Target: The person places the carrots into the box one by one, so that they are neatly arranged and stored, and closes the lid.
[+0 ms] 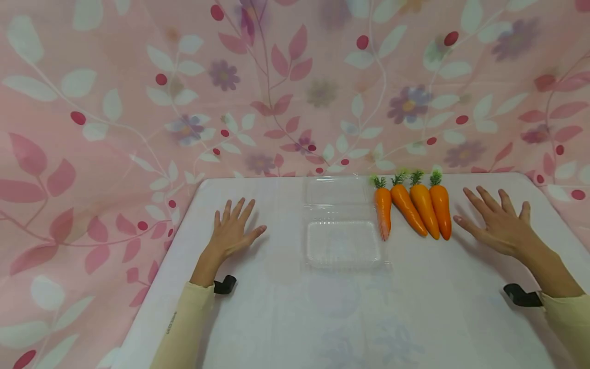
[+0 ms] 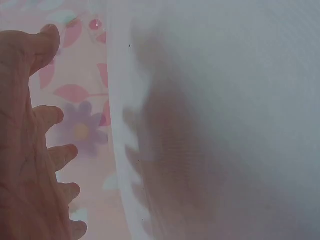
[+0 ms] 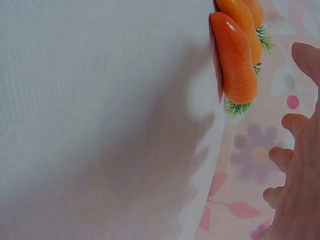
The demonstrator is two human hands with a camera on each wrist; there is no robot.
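Observation:
Both hands are spread over the white table with nothing in them. My left hand (image 1: 232, 230) hovers at the left side, fingers splayed; its shadow falls on the cloth in the left wrist view. On the right, my right hand (image 1: 502, 228) has its fingers fanned out, its thumb pointing toward the rightmost orange carrot (image 1: 441, 211). Several carrots with green tops lie side by side, tips toward me; the leftmost carrot (image 1: 383, 212) lies right beside a clear plastic clamshell box (image 1: 343, 266). The box stands with its lid (image 1: 338, 190) folded back toward the far edge.
A white cloth covers the table (image 1: 276, 318). Behind it and to the left hangs a pink floral curtain (image 1: 295, 87). A black wrist mount (image 1: 226, 285) sticks out from the left cuff, and another black mount (image 1: 522, 295) from the right cuff.

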